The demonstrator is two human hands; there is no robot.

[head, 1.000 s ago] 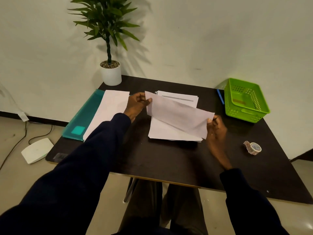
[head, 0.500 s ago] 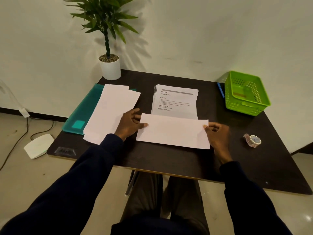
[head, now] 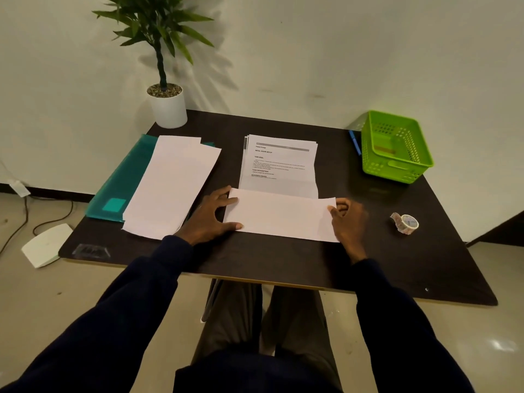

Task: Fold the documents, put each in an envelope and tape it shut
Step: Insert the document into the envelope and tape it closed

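A long white paper (head: 279,215) lies flat on the dark table (head: 283,262) just in front of me; I cannot tell whether it is a folded document or an envelope. My left hand (head: 208,218) holds its left end, thumb on the near corner and fingers at the far corner. My right hand (head: 347,219) pinches its right edge. Behind it lies the stack of printed documents (head: 279,163). A pile of long white envelopes (head: 173,185) rests to the left. A roll of tape (head: 405,222) sits to the right.
A teal folder (head: 119,182) lies under the envelopes at the table's left edge. A potted plant (head: 167,104) stands at the back left. A green basket (head: 395,146) and a blue pen (head: 354,141) are at the back right. A wall runs behind.
The long white paper was in the air above the document stack; both hands brought it down and toward me, and it now lies flat on the table.
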